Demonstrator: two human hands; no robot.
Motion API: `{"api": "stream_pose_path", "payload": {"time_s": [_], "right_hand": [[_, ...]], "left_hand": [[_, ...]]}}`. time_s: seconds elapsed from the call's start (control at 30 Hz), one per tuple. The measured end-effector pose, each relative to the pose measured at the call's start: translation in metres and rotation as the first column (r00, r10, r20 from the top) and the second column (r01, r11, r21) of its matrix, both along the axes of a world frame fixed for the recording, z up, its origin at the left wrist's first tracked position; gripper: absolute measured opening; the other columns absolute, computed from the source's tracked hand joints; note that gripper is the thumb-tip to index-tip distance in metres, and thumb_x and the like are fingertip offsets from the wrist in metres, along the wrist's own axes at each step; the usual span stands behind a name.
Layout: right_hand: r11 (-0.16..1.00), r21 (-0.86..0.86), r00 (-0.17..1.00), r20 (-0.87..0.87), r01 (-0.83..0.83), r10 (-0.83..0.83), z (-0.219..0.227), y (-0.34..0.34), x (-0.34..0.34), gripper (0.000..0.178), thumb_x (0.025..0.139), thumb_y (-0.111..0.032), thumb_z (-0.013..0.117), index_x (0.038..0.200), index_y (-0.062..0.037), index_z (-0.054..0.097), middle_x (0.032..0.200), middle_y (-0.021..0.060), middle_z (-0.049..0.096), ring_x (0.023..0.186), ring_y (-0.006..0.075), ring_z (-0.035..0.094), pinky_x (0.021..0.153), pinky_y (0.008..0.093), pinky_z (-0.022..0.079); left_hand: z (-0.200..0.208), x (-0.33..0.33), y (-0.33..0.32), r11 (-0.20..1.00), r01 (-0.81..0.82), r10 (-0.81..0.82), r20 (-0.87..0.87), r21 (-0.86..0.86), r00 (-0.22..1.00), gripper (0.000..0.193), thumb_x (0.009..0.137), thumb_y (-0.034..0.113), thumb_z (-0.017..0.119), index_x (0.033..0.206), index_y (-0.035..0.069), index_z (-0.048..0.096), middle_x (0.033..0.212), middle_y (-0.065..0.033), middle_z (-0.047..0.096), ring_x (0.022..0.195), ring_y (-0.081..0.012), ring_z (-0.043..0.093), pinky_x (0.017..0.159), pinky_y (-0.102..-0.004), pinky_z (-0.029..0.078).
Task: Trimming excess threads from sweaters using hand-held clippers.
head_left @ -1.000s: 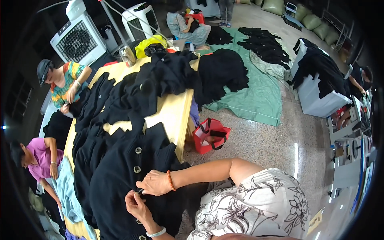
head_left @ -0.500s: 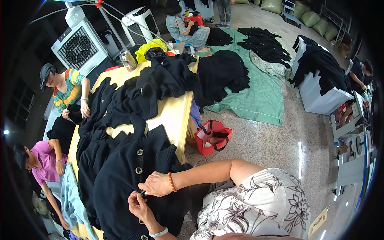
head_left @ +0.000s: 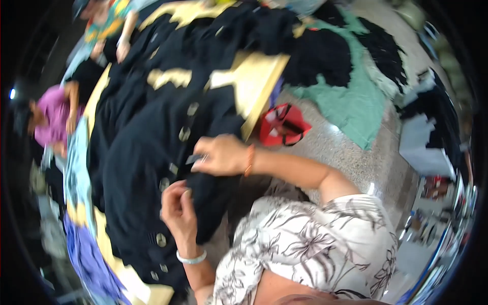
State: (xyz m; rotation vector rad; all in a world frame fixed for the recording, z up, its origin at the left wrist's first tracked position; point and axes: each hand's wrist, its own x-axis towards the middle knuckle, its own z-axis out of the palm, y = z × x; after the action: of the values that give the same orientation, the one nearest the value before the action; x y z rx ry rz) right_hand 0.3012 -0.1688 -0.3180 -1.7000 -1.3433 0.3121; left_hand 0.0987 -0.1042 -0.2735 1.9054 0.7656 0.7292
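A black knit cardigan (head_left: 137, 162) with large shiny buttons (head_left: 184, 133) down its front lies spread over the near part of the table. My right hand (head_left: 223, 155), an orange bead bracelet at its wrist, is closed on a small dark tool (head_left: 194, 158) with a metallic glint, which looks like thread snips; blur hides its exact shape. This hand is over the cardigan's right side. Below and left of it is my left hand (head_left: 178, 203), with a white bangle, its fingers loosely curled and apart above the button band. Nothing shows between them.
More black knitwear (head_left: 203, 46) covers the pale wooden table (head_left: 259, 76). Purple cloth (head_left: 91, 254) and light blue cloth (head_left: 79, 157) hang along its left edge, where two people stand. A red bag (head_left: 284, 124) sits on the floor beside a green sheet (head_left: 351, 107) with black garments.
My view has shifted, blurring the scene. My hands have parted: the right one has moved up and right with the small tool, away from the left one. Purple cloth shows more at lower left.
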Motion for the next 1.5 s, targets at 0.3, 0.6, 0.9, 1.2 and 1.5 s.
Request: {"api": "stream_pose_path", "payload": {"time_s": [0.3,0.6,0.9,1.2,1.5], "right_hand": [[0.997,-0.076,0.481,-0.875,-0.013,-0.06,-0.007,0.017,0.038,0.037,0.104,-0.03,0.051,0.12,0.0022,0.061,0.083,0.0085,0.071,0.042,0.0003,0.036,0.04,0.0193,0.03],[0.997,0.001,0.18,-0.984,-0.079,0.015,-0.008,0.051,0.03,0.022,0.098,-0.028,0.065,0.09,-0.0077,0.062,0.078,-0.0006,0.061,0.042,-0.0001,0.033,0.038,0.0196,0.024],[0.999,0.027,0.311,-0.95,-0.024,0.033,0.0,0.034,0.044,0.024,0.098,-0.024,0.065,0.085,-0.0043,0.06,0.063,-0.0052,0.052,0.042,0.0006,0.034,0.038,0.02,0.026],[0.999,0.046,0.306,-0.951,0.022,0.038,-0.008,0.033,0.048,0.02,0.101,-0.023,0.06,0.091,-0.0059,0.059,0.073,-0.003,0.057,0.044,0.0005,0.035,0.039,0.0191,0.028],[0.995,0.101,0.279,-0.956,0.021,0.092,-0.007,0.025,0.05,0.017,0.097,-0.019,0.066,0.086,-0.0083,0.06,0.062,-0.0082,0.048,0.042,-0.0009,0.035,0.038,0.0187,0.026]], "left_hand": [[0.011,-0.001,-0.005,0.992,0.039,-0.032,-0.061,0.118,0.998,0.015,0.082,-0.003,0.075,0.086,-0.001,0.06,0.093,-0.0103,0.063,0.074,-0.0161,0.059,0.063,-0.0255,0.048],[-0.026,0.025,0.038,0.871,-0.063,0.196,-0.227,0.487,0.954,0.028,0.077,-0.007,0.07,0.102,0.002,0.061,0.089,-0.0109,0.06,0.08,-0.0269,0.061,0.075,-0.0367,0.049],[-0.021,0.019,0.03,0.995,-0.1,0.1,0.002,-0.016,0.995,0.009,0.089,-0.005,0.07,0.091,0.001,0.062,0.082,0.0002,0.064,0.069,-0.0042,0.057,0.065,-0.0179,0.047],[-0.014,0.024,0.029,0.973,-0.219,0.22,0.0,0.074,0.976,0.026,0.083,0.007,0.08,0.101,0.002,0.062,0.087,-0.0013,0.061,0.067,-0.005,0.053,0.055,-0.0197,0.045],[-0.018,0.054,0.035,0.944,-0.067,0.14,-0.209,0.323,0.968,0.024,0.078,-0.005,0.074,0.095,0.002,0.058,0.089,-0.0095,0.057,0.069,-0.0226,0.057,0.063,-0.0328,0.049]]}}
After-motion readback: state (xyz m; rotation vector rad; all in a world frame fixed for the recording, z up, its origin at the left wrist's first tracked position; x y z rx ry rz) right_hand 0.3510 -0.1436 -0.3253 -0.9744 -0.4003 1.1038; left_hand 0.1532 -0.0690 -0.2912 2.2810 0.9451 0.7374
